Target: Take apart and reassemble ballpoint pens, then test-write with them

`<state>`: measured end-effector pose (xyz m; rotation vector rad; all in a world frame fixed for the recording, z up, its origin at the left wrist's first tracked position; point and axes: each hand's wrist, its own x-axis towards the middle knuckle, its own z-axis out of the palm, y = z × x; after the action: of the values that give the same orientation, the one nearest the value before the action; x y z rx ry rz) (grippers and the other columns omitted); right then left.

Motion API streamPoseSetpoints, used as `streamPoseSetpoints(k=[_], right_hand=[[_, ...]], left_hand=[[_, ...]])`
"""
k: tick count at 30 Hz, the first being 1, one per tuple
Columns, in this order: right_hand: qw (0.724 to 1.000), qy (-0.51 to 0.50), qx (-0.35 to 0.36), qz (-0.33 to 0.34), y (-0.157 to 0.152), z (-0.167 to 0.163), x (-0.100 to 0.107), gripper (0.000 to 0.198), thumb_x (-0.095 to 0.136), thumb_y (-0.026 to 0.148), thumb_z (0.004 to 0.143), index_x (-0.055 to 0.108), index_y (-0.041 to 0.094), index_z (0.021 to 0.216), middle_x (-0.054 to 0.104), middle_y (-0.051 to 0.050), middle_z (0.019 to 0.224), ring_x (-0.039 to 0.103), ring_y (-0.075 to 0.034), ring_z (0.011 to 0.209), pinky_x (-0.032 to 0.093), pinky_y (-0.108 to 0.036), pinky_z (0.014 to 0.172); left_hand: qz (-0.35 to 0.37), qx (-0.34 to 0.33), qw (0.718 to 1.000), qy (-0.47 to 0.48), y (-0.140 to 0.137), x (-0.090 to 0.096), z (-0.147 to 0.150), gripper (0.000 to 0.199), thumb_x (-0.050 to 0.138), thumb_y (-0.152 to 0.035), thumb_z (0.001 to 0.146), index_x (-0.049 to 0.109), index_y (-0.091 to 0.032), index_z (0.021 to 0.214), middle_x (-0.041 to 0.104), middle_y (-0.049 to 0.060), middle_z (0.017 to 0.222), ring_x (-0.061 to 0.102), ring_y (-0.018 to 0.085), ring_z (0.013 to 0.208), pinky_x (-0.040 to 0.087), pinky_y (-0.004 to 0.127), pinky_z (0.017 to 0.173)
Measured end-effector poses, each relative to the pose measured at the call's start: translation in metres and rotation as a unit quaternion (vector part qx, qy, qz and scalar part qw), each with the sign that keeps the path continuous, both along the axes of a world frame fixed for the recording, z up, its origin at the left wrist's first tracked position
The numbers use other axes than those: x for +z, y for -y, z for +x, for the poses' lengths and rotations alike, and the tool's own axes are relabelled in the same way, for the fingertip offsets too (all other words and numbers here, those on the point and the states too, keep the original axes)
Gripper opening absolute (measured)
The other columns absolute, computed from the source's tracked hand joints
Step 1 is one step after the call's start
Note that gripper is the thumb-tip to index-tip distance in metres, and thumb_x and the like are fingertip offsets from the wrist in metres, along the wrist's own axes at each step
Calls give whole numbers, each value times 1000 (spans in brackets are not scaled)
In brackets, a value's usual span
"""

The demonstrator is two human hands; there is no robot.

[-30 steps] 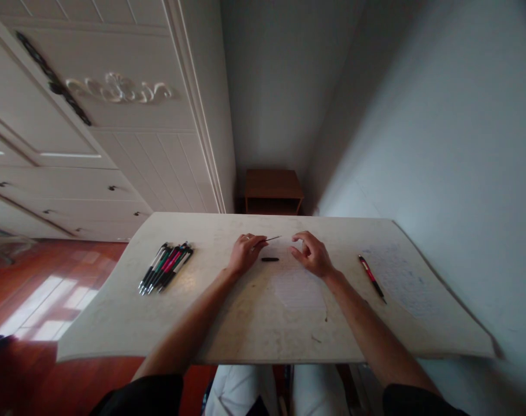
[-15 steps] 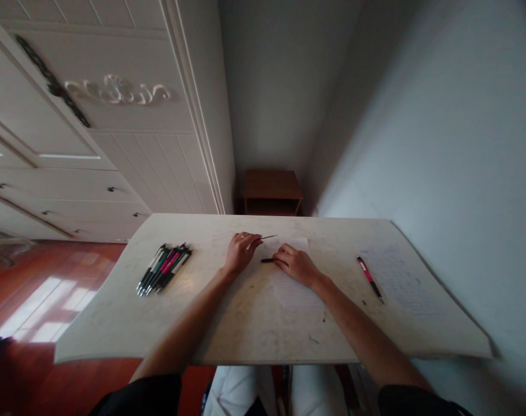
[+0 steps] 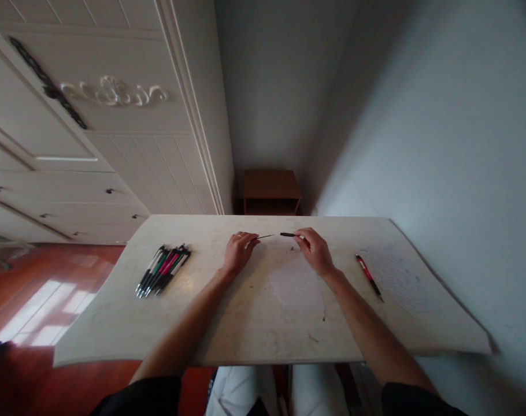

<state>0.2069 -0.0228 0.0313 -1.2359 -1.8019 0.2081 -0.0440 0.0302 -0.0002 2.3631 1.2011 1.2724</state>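
My left hand [image 3: 240,252], fingers pinched, holds a thin pen refill [image 3: 266,236] whose free end points right. Facing it across a small gap is a short black pen barrel part [image 3: 286,234], gripped between the thumb and fingers of my right hand [image 3: 314,249]. The two pieces are apart, above the far part of the table. Below my right hand lies a sheet of paper with faint writing [image 3: 295,283]. A small dark bit [image 3: 292,248] rests near the paper's upper end.
On the white table [image 3: 228,335], several click pens [image 3: 164,268] lie bunched at the left. A red and black pen [image 3: 369,276] lies at the right beside another written sheet [image 3: 397,277]. Small scraps [image 3: 314,338] dot the front. A wall [image 3: 462,173] borders the right side.
My right hand has lifted off the paper and moved up and right with the black barrel part, which now lines up with the refill. My left hand has hardly moved.
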Motion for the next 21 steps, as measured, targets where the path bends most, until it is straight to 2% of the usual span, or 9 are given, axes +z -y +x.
streamPoseSetpoints(k=[6, 14, 21], right_hand=[[999, -26, 22, -6, 2, -5, 0, 18, 51, 31, 96, 64, 21, 104, 64, -7, 97, 60, -13, 62, 53, -28, 64], [999, -21, 34, -12, 0, -5, -3, 21, 49, 32, 97, 66, 21, 102, 64, -7, 96, 58, -13, 60, 54, -30, 64], [997, -22, 69, -15, 0, -7, -5, 21, 50, 31, 97, 67, 23, 104, 65, -8, 96, 63, -17, 71, 56, -30, 63]], left_hand=[[9, -9, 999, -38, 2, 2, 1, 11, 66, -26, 87, 71, -20, 95, 73, 5, 87, 65, 20, 83, 49, 35, 77], [3, -22, 999, -41, 4, 3, 2, 13, 65, -28, 88, 71, -21, 96, 74, 5, 88, 65, 20, 84, 47, 34, 77], [7, -39, 998, -43, 4, 2, 3, 14, 64, -29, 89, 72, -21, 97, 74, 6, 88, 66, 20, 84, 48, 35, 77]])
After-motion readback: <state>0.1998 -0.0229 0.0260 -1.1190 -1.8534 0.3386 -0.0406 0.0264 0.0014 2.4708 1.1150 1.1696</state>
